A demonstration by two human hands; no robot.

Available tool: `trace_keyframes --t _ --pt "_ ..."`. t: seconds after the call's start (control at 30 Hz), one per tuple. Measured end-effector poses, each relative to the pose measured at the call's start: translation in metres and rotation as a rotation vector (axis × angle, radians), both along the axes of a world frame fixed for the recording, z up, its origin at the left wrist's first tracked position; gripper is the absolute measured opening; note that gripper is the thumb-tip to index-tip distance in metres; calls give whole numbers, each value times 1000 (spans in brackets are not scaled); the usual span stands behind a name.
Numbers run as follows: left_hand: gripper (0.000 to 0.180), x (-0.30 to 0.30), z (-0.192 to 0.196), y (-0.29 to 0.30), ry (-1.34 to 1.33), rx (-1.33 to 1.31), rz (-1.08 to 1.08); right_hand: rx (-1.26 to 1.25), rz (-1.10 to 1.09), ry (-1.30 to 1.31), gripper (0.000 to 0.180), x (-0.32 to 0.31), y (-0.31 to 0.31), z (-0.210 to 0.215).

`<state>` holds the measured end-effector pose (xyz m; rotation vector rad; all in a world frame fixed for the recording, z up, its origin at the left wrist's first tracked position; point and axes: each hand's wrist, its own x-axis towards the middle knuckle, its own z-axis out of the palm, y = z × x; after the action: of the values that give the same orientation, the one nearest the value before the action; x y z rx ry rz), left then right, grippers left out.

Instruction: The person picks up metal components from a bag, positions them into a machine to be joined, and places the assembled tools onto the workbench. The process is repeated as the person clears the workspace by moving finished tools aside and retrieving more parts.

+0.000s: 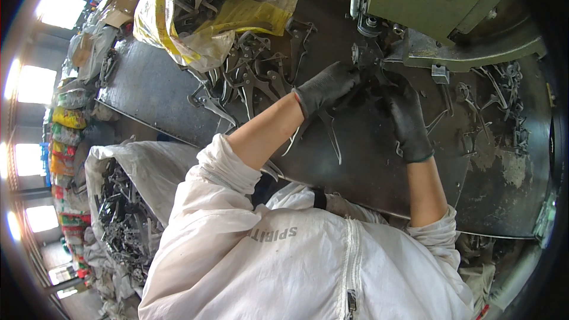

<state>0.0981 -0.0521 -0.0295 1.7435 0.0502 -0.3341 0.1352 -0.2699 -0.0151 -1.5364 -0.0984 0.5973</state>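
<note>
My left hand, in a dark grey glove, is closed at the front of the machine's tooling. Curved metal handles stick out below it, apparently from a plier-like metal tool in its grip. My right hand, gloved alike, is bent in from the right with its fingers curled beside the same tooling. Whatever its fingertips hold is dark and hidden. Left of my hands, several plier-like metal tools lie in a heap on the dark metal table.
An open yellow-and-white sack of metal parts lies at the far left of the table. The green machine stands at the back right. More metal parts lie right of my hands. Another sack of dark parts stands beside me, left.
</note>
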Motion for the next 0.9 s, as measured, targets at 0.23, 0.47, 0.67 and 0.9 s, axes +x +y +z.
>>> trace_keyframes --t 0.23,0.47,0.67,0.9 --pt "30 27 50 80 -803 1237 9 98 12 20 45 3 -8 -10" --pt "44 43 17 289 4 1430 4 78 12 11 39 -5 4 10" --pt "59 50 44 221 53 1231 -40 112 9 -41 42 -9 -14 29" --pt "34 20 62 200 -596 1122 374 -55 82 39 44 -13 -14 9"
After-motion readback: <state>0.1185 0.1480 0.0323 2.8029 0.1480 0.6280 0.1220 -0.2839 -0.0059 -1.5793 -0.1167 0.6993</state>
